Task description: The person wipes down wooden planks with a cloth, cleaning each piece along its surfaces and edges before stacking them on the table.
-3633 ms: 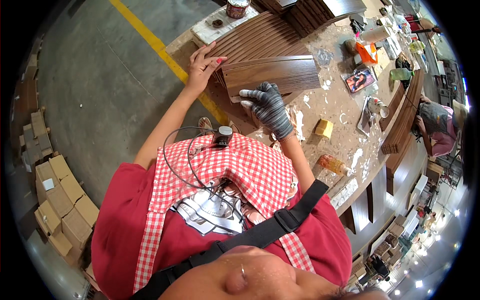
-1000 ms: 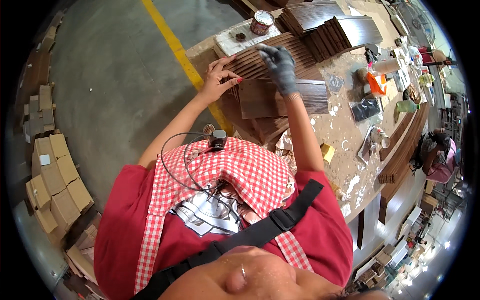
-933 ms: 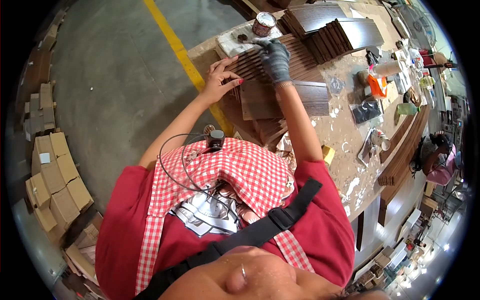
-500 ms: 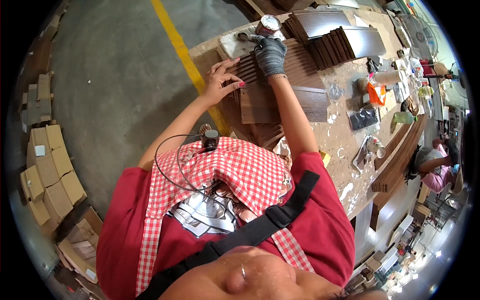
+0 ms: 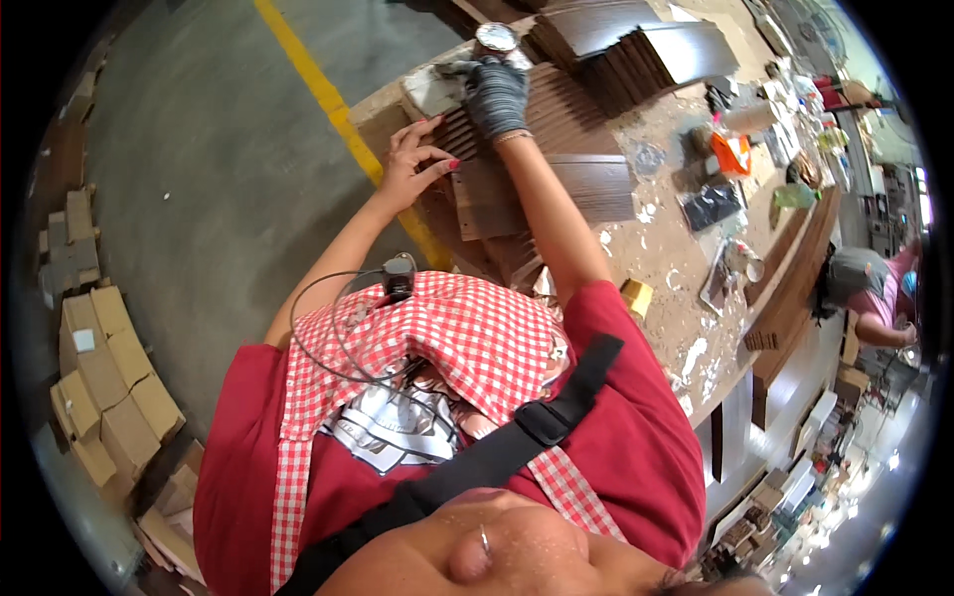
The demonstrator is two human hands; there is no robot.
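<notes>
**Head view: gloved hand at the far corner, bare hand on the near plank edge**

Head view shows the person bent over a glue-spattered workbench with both arms stretched forward. The right hand, in a dark grey glove, reaches farthest, to the bench's far left corner, where a pale rag or pad lies just beside a small round tin. The gloved fingers curl down over the rag's right edge; whether they actually pinch it cannot be told from this angle.

The left hand, bare, sits nearer the body. Its fingers are bent, with the tips pressing on the left end of a ribbed dark brown plank, not wrapped around it. That plank's long axis runs left to right across the bench, and it rests on a stack of similar grooved boards. From the gloved fingers the plank lies toward the person, below the wrist, so the right forearm crosses over it. The left hand is the nearer one to the plank; the right is the nearer one to rag and tin.
</notes>
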